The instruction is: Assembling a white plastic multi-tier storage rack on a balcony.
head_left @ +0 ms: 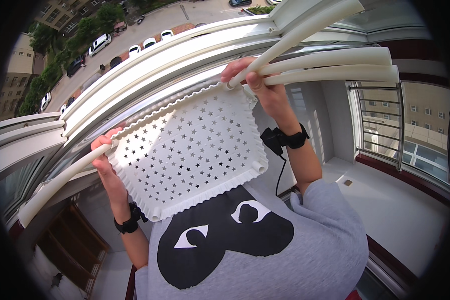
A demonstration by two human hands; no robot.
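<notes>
I see the white tray (184,144) with star-shaped holes held up before the grey shirt (325,230). On my feed, the left hand (106,167) grasps a white tube (60,187) at one corner; the right hand (265,92) clutches three white tubes (305,37) at another. Beyond runs the white window frame (97,111), with parked cars (100,44) outside.

- The window frame (150,75) stands in our way along the tray's (205,194) far rim.
- Three white tubes (330,61) fan from our right hand (266,93), crowding that side.
- One tube (62,181) slants off our left hand (106,167).
- We could reach the near-right corner (258,168), past a dangling cable (280,175).
</notes>
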